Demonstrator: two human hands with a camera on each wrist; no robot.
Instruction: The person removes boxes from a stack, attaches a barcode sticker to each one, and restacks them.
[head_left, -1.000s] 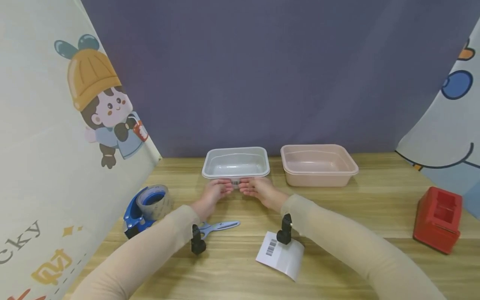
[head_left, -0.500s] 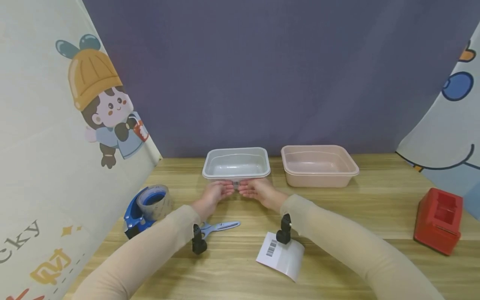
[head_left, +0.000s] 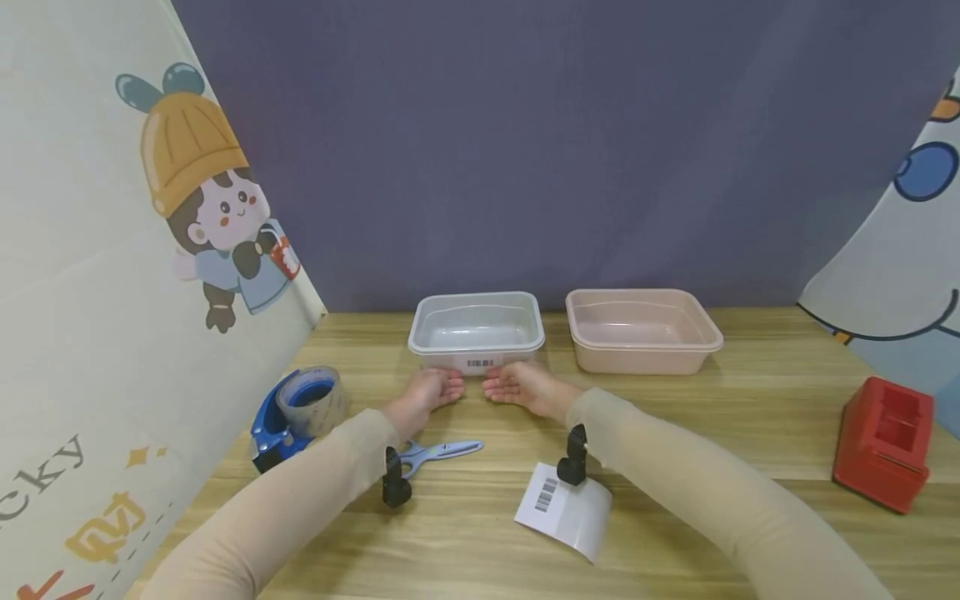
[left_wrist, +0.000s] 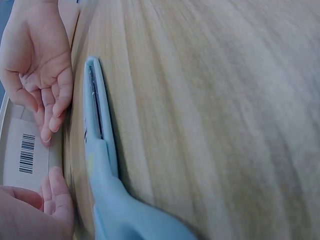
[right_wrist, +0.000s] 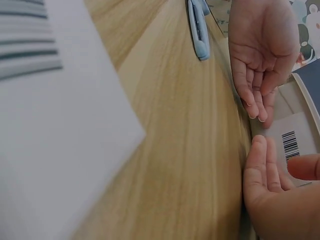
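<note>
My left hand (head_left: 426, 393) and right hand (head_left: 531, 390), fingers loosely extended and holding nothing, flank the barcode label (head_left: 480, 363) on the white tub (head_left: 437, 361), left of the pink tub (head_left: 637, 362), where even, gentle pressure seems best.

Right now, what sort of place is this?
Probably a labelling or packing workstation: a wood-grain tabletop holding a blue tape dispenser, a barcode sheet, and a pale grey plastic tub with a barcode label on its front.
</note>
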